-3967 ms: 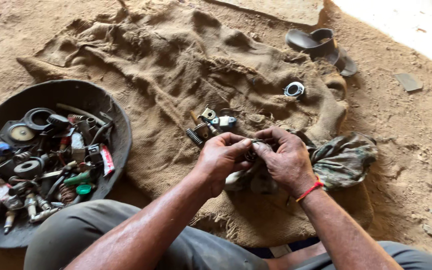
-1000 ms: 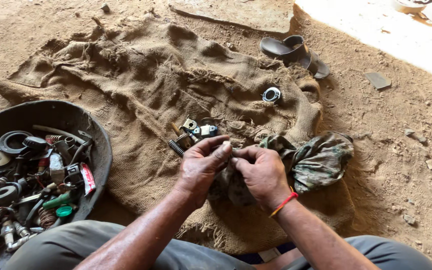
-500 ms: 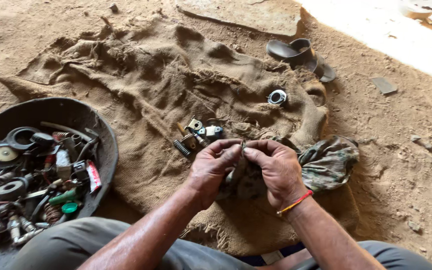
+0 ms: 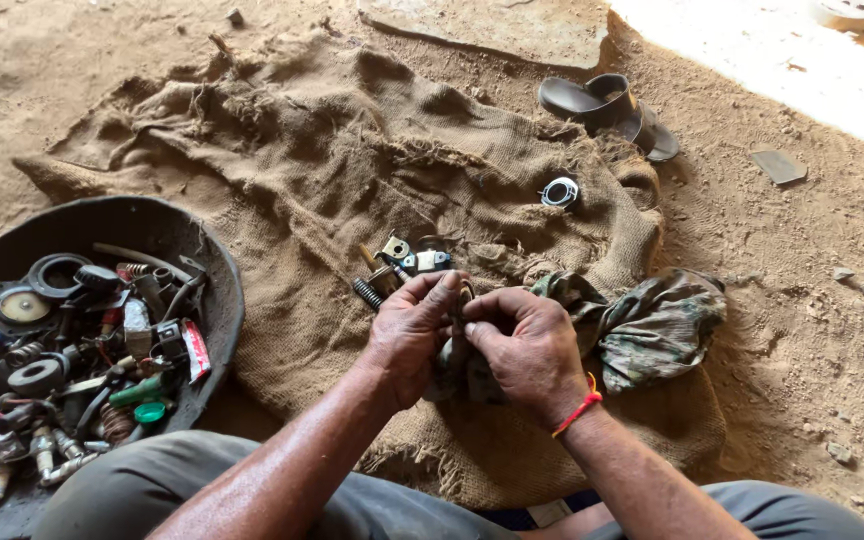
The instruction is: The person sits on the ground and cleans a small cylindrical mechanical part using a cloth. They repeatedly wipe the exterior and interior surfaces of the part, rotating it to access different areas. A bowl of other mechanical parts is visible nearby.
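1. Both our hands are bunched together over the burlap sack (image 4: 282,190), fingertips meeting on one small metal part (image 4: 464,296). Left hand (image 4: 410,335) has its thumb and fingers closed on it from the left, right hand (image 4: 524,345) is pinched on it from the right. Too small and too covered to tell what the part actually is.
2. Going left to right: far left we've got a black round tub (image 4: 214,290) stuffed with junk, meaning springs, rubber rings, spark plugs, a green cap.
3. Just above our fingers, a little heap of loose metal bits (image 4: 404,262) lies on the sack, including a short spring.
4. Under and just behind our hands, a grubby patterned rag (image 4: 652,335) lies crumpled, spilling out to the right.
5. Red thread band (image 4: 579,412) on our right wrist.
6. Further up the sack, a small white-and-dark ring (image 4: 559,191) lies on its own, well apart from the hands.
7. Top right, a dark sandal (image 4: 607,105) rests at the sack's edge, with a flat grey scrap (image 4: 778,165) on the dirt beyond it.
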